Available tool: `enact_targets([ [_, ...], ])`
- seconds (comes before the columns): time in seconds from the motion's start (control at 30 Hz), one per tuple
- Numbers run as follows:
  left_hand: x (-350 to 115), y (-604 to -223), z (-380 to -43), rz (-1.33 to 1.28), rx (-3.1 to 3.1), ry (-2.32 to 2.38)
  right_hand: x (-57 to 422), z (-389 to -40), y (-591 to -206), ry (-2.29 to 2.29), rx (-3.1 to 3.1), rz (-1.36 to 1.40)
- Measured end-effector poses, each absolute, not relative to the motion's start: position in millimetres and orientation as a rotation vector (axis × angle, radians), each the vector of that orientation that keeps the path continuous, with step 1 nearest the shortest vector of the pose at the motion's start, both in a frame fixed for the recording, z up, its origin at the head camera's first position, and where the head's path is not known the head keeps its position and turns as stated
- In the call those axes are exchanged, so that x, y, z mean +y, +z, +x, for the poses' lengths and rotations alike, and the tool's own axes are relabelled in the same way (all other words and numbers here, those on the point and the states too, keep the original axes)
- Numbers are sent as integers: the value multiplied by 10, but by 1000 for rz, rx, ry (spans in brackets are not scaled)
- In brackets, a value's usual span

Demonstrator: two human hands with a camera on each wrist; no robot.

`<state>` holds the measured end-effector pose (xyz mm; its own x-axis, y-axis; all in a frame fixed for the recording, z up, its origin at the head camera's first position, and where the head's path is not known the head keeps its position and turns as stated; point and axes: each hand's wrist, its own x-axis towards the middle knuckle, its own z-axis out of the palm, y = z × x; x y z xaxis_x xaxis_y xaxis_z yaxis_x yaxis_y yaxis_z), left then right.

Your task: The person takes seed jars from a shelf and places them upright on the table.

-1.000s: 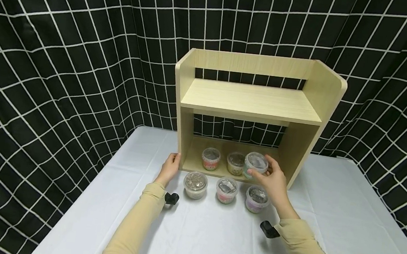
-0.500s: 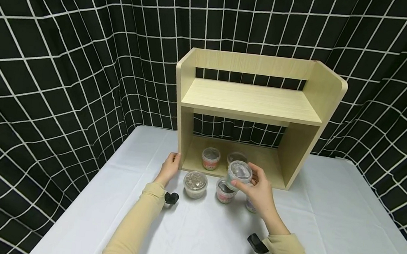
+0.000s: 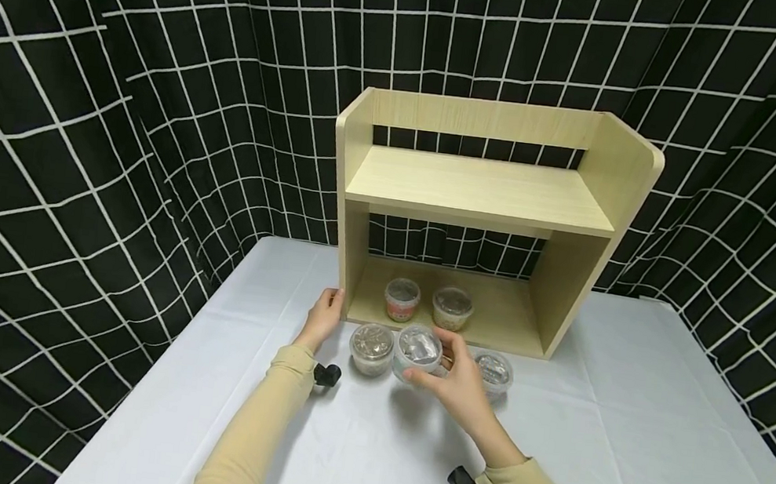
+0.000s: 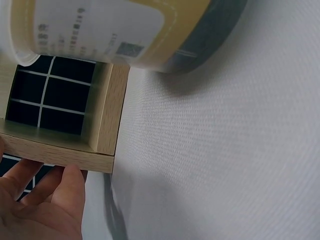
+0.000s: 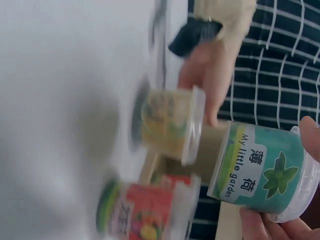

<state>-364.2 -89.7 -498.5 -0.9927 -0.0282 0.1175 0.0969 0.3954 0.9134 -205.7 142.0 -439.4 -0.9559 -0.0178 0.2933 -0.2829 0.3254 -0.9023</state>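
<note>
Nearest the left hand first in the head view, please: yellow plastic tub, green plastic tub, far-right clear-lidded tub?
1. Yellow plastic tub, beside the left hand.
2. Green plastic tub, in right hand.
3. Far-right clear-lidded tub.

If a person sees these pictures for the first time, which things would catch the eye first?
Probably the pale wooden shelf, standing on the white-covered table before a black backdrop with white grid lines; the left hand touches its left side. Next would be the green-labelled tub, which the right hand holds above the table, in front of the shelf.
</note>
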Motion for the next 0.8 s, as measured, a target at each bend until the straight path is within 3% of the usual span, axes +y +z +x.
enact_targets([
  [0.8, -910, -4970, -3639, -85, -2535, -1632, 959, -2030, -4769, 1558, -2456, 439],
])
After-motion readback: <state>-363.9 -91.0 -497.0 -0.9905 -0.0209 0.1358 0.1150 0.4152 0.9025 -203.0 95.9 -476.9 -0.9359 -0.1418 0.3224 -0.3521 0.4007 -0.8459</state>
